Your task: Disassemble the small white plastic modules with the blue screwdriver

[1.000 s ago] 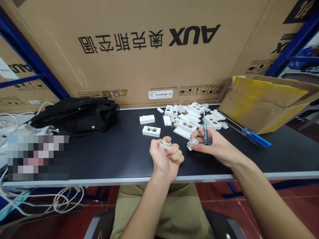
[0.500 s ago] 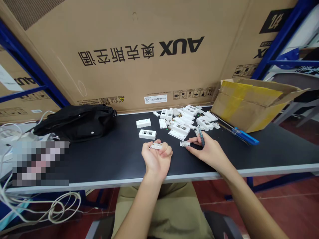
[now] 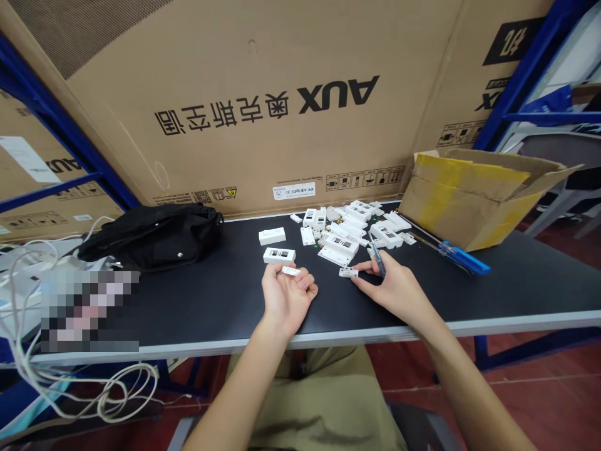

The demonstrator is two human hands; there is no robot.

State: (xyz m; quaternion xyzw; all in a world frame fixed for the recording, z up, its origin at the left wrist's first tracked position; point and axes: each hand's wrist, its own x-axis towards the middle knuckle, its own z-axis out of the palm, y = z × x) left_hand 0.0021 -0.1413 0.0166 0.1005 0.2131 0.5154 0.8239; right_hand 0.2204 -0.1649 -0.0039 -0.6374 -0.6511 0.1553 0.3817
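Observation:
My left hand (image 3: 287,299) is curled palm-up over the table, holding a small white plastic part with metal contacts (image 3: 291,271) at its fingertips. My right hand (image 3: 393,287) grips a slim screwdriver with a blue translucent handle (image 3: 378,263), and its fingertips pinch a second small white part (image 3: 348,272). The screwdriver's tip is hidden. A heap of white plastic socket modules (image 3: 347,235) lies just beyond my right hand, and two separate white modules (image 3: 279,255) sit beyond my left hand.
The black work table's pale front edge (image 3: 300,340) runs below my wrists. A black bag (image 3: 150,238) lies at the left, beside tangled white cables (image 3: 28,300) and a blurred patch. An open cardboard box (image 3: 469,200) and a blue-handled tool (image 3: 464,258) lie at the right.
Both hands have dropped closer to the table and drawn nearer together. The screwdriver has tilted from upright to leaning. The head view has shifted, so the table sits lower in the picture.

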